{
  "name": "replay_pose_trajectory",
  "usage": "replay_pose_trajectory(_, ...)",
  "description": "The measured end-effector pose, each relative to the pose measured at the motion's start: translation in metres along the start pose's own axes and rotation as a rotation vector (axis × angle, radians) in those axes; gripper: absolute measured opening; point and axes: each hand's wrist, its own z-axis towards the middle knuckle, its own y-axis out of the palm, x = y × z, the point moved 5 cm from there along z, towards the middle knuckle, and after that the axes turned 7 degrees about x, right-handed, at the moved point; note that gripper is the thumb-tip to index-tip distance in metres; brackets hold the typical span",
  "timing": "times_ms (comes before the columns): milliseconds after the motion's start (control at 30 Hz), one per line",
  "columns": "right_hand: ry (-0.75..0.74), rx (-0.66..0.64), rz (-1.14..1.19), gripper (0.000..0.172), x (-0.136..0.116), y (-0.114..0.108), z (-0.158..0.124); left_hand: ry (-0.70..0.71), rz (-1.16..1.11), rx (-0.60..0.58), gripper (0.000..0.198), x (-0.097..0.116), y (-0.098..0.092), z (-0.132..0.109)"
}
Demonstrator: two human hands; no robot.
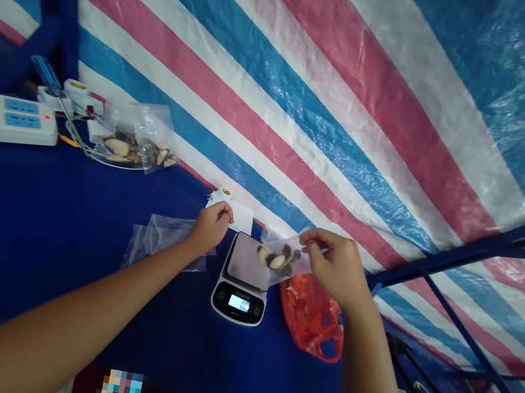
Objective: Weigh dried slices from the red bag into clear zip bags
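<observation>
My right hand (330, 259) pinches the top edge of a clear plastic bag (301, 266) between thumb and fingers. Inside the bag lie several pale and dark slices (277, 262), whose kind I cannot make out. The bag hangs tilted over the right side of a digital kitchen scale (239, 304). Its lit display seems to read 0.0. My left hand (213, 223) has its fingers curled in, beyond the scale's left back corner, with nothing visible in them. Several flat clear bags (160, 243) lie under and beside my left forearm.
A red plastic bag (310, 317) lies right of the scale. A white plug (223, 195) and a white card or box (241, 216) are behind it. Filled clear bags (136, 146), cables and a power strip (2, 118) are at the left. A striped sheet (261, 88) hangs behind the blue table (57, 235).
</observation>
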Motion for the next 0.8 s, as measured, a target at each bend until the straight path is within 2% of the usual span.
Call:
replay_pose_trajectory(167, 0.035, 0.038, 0.054, 0.021, 0.007, 0.001, -0.002, -0.008, 0.004, 0.000, 0.015, 0.001, -0.001, 0.000)
replay_pose_trajectory(300, 0.008, -0.006, 0.018, 0.020, 0.007, 0.006, -0.005, -0.010, 0.000, -0.013, 0.015, 0.003, 0.000, 0.000)
replay_pose_trajectory(500, 0.101, 0.025, 0.059, 0.020, 0.017, 0.004, -0.009, -0.008, -0.019, -0.052, 0.015, 0.004, 0.004, -0.003)
replay_pose_trajectory(700, 0.106, 0.089, 0.002, 0.030, 0.017, 0.002, -0.011, -0.015, -0.149, -0.173, 0.007, 0.024, 0.013, -0.015)
replay_pose_trajectory(800, 0.025, 0.037, -0.035, 0.028, 0.009, 0.008, -0.010, -0.035, -0.137, -0.184, 0.006, 0.032, 0.015, -0.020)
